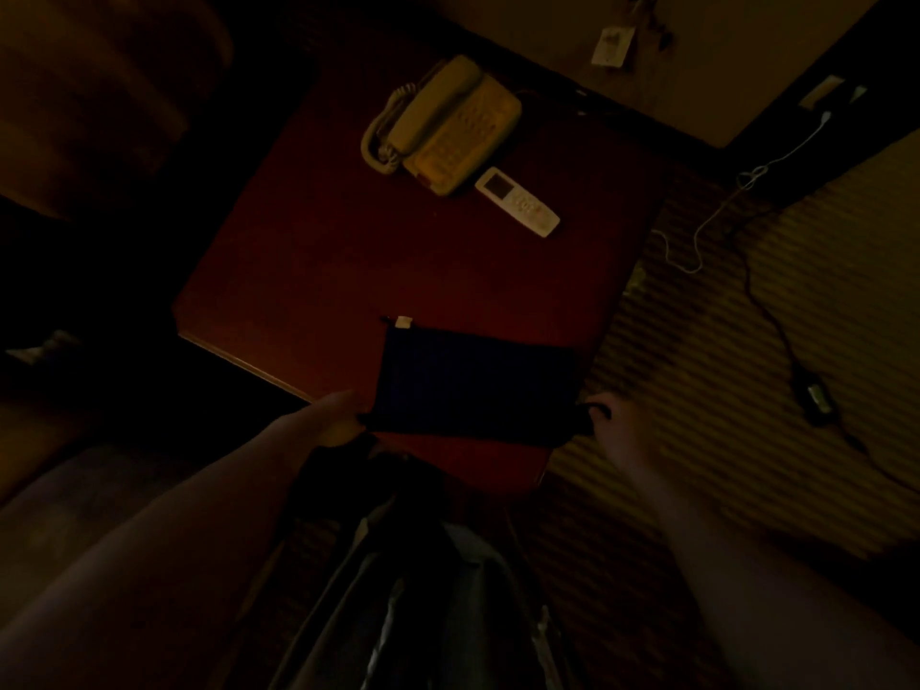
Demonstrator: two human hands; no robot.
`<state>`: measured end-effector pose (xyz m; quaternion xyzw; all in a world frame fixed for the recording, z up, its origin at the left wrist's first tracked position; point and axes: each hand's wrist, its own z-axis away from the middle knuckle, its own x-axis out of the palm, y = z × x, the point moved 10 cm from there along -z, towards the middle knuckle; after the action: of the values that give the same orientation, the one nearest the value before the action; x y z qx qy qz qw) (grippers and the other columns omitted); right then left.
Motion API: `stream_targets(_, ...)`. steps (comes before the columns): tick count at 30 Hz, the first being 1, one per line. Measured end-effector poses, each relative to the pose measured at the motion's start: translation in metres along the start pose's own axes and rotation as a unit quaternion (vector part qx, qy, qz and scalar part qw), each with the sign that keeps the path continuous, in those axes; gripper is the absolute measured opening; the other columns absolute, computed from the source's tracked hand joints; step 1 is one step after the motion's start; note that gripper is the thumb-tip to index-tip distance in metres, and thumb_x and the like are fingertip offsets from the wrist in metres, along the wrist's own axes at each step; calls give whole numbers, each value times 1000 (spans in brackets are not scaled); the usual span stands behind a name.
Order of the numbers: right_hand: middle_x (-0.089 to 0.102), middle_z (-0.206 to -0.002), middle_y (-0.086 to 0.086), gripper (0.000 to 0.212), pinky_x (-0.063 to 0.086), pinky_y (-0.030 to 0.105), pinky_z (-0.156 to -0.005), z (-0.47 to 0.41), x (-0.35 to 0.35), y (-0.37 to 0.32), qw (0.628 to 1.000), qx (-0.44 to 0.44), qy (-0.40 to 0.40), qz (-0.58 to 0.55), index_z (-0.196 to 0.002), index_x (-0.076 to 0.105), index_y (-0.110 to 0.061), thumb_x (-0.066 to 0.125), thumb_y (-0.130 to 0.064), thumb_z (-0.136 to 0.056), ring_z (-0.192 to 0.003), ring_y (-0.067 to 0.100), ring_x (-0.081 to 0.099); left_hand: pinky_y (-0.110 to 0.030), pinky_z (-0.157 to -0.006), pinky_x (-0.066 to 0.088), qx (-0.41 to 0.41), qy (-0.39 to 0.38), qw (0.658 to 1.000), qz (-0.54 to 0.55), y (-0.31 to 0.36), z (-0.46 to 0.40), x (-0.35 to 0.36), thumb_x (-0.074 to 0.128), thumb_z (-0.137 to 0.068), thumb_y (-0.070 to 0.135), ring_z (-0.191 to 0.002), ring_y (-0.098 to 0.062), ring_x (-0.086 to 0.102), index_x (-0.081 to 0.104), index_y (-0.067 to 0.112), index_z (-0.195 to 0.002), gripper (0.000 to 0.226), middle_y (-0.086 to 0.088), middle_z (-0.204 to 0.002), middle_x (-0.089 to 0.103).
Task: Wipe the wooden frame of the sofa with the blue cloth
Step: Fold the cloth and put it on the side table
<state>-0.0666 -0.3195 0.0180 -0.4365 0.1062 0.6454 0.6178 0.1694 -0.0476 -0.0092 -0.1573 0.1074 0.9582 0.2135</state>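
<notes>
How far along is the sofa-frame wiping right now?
Not started. The dark blue rectangular cloth lies flat on the dark red wooden table, near the cream corded telephone. The left hand and right hand each pinch a near corner. Left: lift the cloth, then wipe the frame, which I cannot make out in this dim view.

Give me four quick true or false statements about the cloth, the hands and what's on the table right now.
1. The blue cloth lies on the dark red table. True.
2. Only the left hand holds the cloth. False: the right hand grips its other corner too.
3. A remote lies beside the telephone. True.
4. The cloth covers the telephone. False: they lie well apart on the table.
</notes>
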Motion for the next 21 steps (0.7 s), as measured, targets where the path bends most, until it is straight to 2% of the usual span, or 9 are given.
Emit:
stream_targets(1,62,-114,17,26,43,33,-84,-3,3,3,1000,2,4,-5,-114,62,-2,44,-8,-97,-103,30,57,-19,-65,39,-2,-11,1000,10,-1,-4,4,41,-97,1,-110,-33,52,47,-3,-130,34,-17,-119,53)
stream_targets(3,62,-115,16,26,44,34,-85,-9,11,10,1000,11,7,-11,-115,61,-4,43,-10,-98,-103,30,57,-19,-61,36,4,-28,999,24,0,-15,9,38,-97,-2,-100,-32,52,48,-1,-128,33,-15,-108,53)
stream_targets(5,60,-117,15,27,42,30,-81,-13,17,16,999,28,9,-24,-117,60,-4,42,-12,-99,-103,28,56,-19,-61,40,12,-21,999,29,2,-24,4,40,-98,3,-89,-23,52,50,3,-126,30,-10,-104,55)
stream_targets(7,60,-117,13,28,38,26,-77,-17,20,21,998,45,18,-36,-120,58,-6,40,-14,-100,-99,25,55,-18,-63,46,27,-2,998,48,6,-35,-4,40,-99,8,-83,-16,58,53,2,-126,30,-13,-113,57)
stream_targets(9,60,-117,13,29,38,25,-75,-23,20,21,997,44,30,-48,-121,57,-5,39,-14,-100,-99,25,55,-17,-58,47,39,23,993,105,11,-42,-18,39,-100,8,-73,-8,59,52,0,-124,29,-12,-116,55)
stream_targets(12,59,-117,15,28,36,24,-75,-34,19,24,994,47,51,-79,-121,56,-4,41,-14,-100,-102,28,55,-22,-68,48,55,68,990,113,12,-61,-45,46,-97,12,-87,-16,57,57,3,-117,25,-9,-112,58)
stream_targets(16,60,-116,12,28,38,25,-73,-56,20,28,992,44,71,-92,-121,57,-8,43,-19,-100,-91,18,53,-20,-60,41,45,127,975,175,10,-85,-62,46,-97,13,-79,-16,54,60,1,-111,23,-13,-103,60)
stream_targets(19,59,-119,12,29,39,26,-76,-73,21,29,991,47,84,-88,-122,57,-9,44,-22,-99,-99,24,55,-22,-67,44,60,157,952,255,17,-97,-65,45,-96,8,-84,-14,53,57,4,-118,25,-10,-110,56)
stream_targets(21,59,-119,13,29,37,25,-74,-82,23,29,991,52,86,-87,-122,57,-9,44,-22,-99,-96,23,54,-21,-66,44,60,177,934,303,16,-105,-65,45,-96,4,-85,-11,53,55,4,-123,29,-11,-115,55)
